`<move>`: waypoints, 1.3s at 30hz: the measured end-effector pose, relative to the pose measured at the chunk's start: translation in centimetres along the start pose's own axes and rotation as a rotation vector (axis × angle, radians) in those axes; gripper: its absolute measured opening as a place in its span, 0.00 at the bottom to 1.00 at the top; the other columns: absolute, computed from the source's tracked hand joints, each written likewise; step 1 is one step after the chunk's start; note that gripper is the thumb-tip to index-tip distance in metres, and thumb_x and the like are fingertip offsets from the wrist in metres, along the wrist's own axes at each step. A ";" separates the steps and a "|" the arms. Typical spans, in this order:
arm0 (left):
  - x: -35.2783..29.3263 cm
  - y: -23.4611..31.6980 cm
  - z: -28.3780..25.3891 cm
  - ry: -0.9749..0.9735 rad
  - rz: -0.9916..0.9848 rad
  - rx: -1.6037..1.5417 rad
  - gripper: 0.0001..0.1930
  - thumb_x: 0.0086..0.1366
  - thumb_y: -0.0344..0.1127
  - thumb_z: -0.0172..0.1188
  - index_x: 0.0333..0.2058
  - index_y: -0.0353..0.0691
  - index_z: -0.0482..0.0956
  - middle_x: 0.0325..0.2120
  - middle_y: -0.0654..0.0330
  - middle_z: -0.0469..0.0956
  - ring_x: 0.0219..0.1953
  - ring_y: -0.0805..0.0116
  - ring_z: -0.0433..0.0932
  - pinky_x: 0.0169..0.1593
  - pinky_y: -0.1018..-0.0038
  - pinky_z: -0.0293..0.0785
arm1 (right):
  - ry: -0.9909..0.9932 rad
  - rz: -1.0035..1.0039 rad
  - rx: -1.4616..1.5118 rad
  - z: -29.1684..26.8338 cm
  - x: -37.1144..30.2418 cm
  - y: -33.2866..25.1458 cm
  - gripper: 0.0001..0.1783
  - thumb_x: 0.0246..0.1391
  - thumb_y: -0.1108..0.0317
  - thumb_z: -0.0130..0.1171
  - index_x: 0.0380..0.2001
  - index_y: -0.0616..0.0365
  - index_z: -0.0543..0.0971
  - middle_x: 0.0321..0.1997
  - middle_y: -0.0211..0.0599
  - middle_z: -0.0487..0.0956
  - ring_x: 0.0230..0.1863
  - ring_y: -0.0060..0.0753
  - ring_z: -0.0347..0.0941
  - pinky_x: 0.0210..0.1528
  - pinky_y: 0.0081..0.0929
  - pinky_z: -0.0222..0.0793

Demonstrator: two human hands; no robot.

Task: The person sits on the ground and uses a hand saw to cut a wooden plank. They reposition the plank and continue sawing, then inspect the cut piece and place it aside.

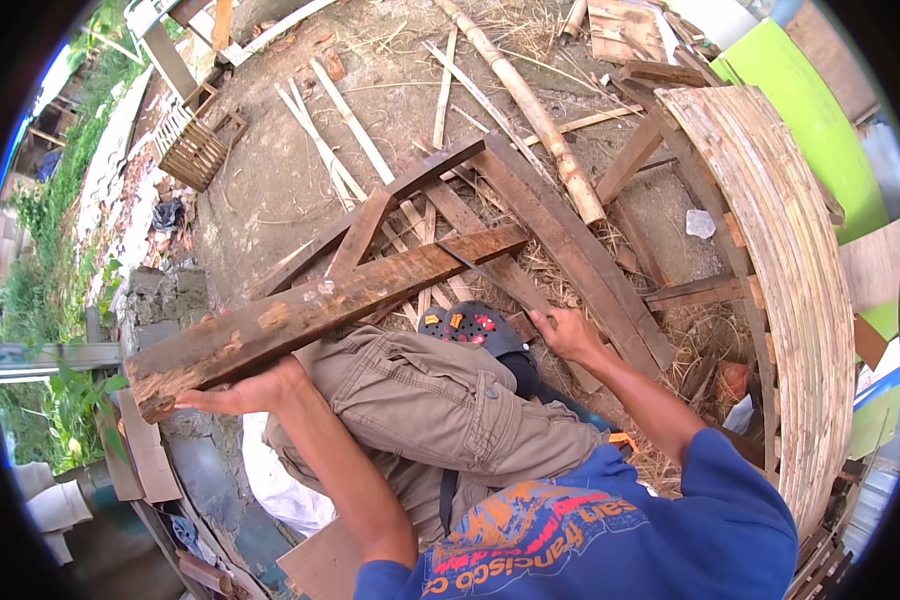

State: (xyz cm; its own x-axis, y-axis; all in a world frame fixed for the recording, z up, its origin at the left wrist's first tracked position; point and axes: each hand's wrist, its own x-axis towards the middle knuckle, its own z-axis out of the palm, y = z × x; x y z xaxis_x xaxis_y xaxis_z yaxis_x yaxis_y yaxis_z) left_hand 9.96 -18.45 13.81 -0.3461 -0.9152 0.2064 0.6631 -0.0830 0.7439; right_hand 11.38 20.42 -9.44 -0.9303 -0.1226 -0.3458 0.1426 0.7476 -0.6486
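A thick, worn brown wooden beam [320, 295] slants across in front of me, from its rough near end at the left up to the middle. My left hand [260, 385] grips it from below near that left end, most of the fingers hidden beneath the wood. My right hand [568, 333] is closed round the handle end of a long, narrow, dark blade that looks like a machete [485, 272]. The blade's tip lies against the beam's upper part. Just beyond, dark timbers are joined in a triangular frame [565, 240].
A bamboo pole [530, 105] and thin wooden strips [350, 120] lie on the dirt ahead. At the right stands a slatted bamboo panel [785, 290], with a green board [805, 125] behind it. A slatted crate [188, 148] sits far left. My shod foot [475, 328] is below the beam.
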 end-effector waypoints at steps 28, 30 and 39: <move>-0.2 0.0 0.8 0.020 -0.008 -0.028 0.50 0.56 0.77 0.59 0.68 0.50 0.60 0.55 0.53 0.68 0.59 0.52 0.69 0.63 0.47 0.66 | 0.011 -0.108 -0.030 -1.0 -5.1 0.0 0.37 0.62 0.34 0.53 0.29 0.64 0.82 0.16 0.61 0.74 0.24 0.66 0.78 0.27 0.53 0.69; -0.1 0.0 1.3 0.028 0.018 -0.003 0.50 0.56 0.77 0.59 0.68 0.51 0.60 0.55 0.53 0.68 0.59 0.52 0.68 0.63 0.47 0.66 | 0.002 -0.122 0.003 -0.4 -5.0 0.4 0.37 0.63 0.35 0.53 0.28 0.64 0.82 0.16 0.61 0.74 0.24 0.65 0.77 0.27 0.52 0.69; -0.5 0.3 0.5 -0.017 -0.023 0.001 0.50 0.57 0.77 0.57 0.69 0.52 0.58 0.57 0.52 0.67 0.60 0.52 0.68 0.65 0.47 0.64 | 0.124 -0.025 0.112 1.8 -2.7 -3.2 0.38 0.63 0.34 0.51 0.28 0.65 0.81 0.20 0.63 0.76 0.30 0.67 0.79 0.33 0.53 0.71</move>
State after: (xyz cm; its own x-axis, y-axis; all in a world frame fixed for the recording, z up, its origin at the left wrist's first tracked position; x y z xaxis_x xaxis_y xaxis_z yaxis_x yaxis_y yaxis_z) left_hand 10.00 -17.86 14.19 -0.3722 -0.9064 0.1998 0.6541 -0.1034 0.7493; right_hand 14.01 17.20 -7.65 -0.9676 -0.0531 -0.2470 0.1497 0.6671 -0.7298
